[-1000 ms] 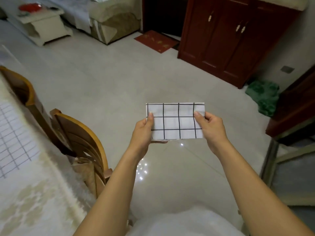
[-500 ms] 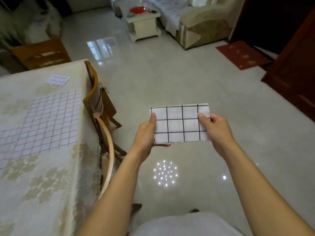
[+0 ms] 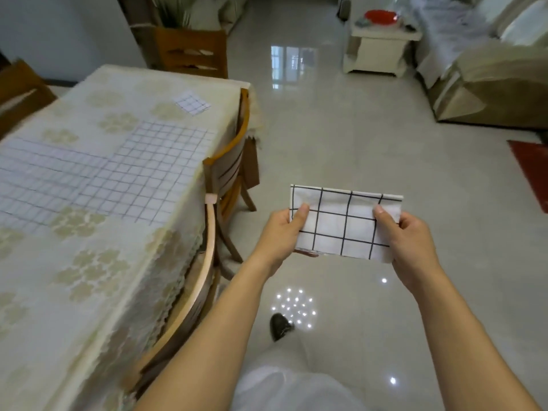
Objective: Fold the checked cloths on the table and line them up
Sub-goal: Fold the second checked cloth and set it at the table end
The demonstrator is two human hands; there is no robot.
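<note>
A folded white cloth with black checks [image 3: 344,222] is held flat in the air over the floor, to the right of the table. My left hand [image 3: 281,232] pinches its left end and my right hand [image 3: 406,232] pinches its right end, thumbs on top. On the table [image 3: 89,277] an unfolded checked cloth [image 3: 118,176] lies spread flat. A small folded checked cloth [image 3: 192,103] lies near the table's far right corner.
Two wooden chairs [image 3: 225,173] are tucked in along the table's right side, between me and the cloths. Another chair [image 3: 189,51] stands at the far end. A low white side table [image 3: 379,48] and a sofa [image 3: 486,78] stand across the shiny floor.
My view has swung left, from the wooden cabinet to the table, which now fills the left side. Both hands have kept the same hold on the folded cloth.
</note>
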